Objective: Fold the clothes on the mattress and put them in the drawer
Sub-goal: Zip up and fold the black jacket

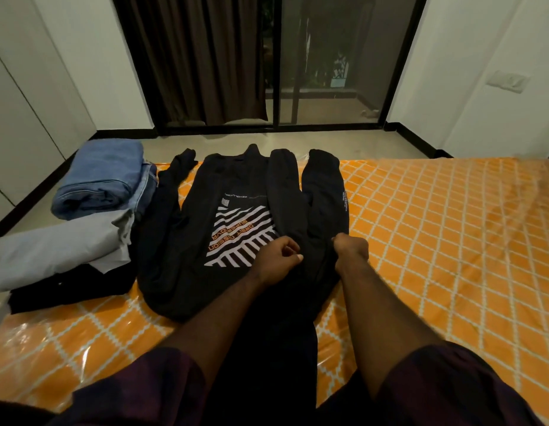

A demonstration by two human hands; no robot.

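Black sweatshirt (175,241) lay flat on orange mattress (436,241), centre, collar far, right side folded inward. Left hand (278,259) and right hand (351,250) sat close together on near-right part, both bunched on dark cloth.

Risk, our judgement: plastic-wrapped mattress looked slick, so pull could slide garment and open fold. Left sleeve (172,186) lay loose and could trail.

We read print upside down: ORBIT MISSION, SUPERNOVA. Other text too small. Drawer not seen.

black sweatshirt (181,256), upside-down orange print "ORBIT MISSION SUPERNOVA"
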